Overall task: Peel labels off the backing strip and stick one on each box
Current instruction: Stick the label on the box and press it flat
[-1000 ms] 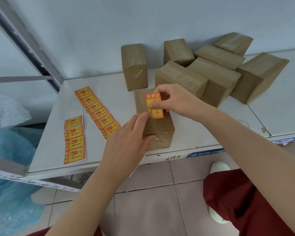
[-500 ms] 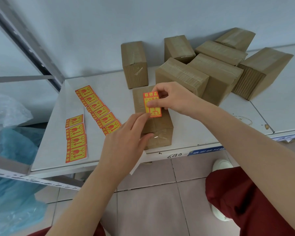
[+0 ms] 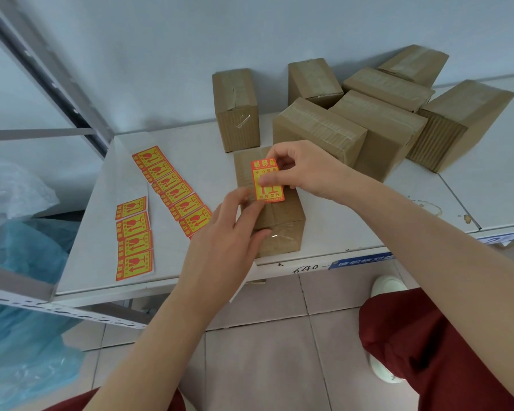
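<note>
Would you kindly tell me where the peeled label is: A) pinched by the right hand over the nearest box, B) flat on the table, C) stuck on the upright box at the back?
A: the right hand pinches the label over the nearest box.

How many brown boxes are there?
8. A front box lies under the label; an upright box stands behind it; six piled boxes lie back right. Others may hide behind.
</note>
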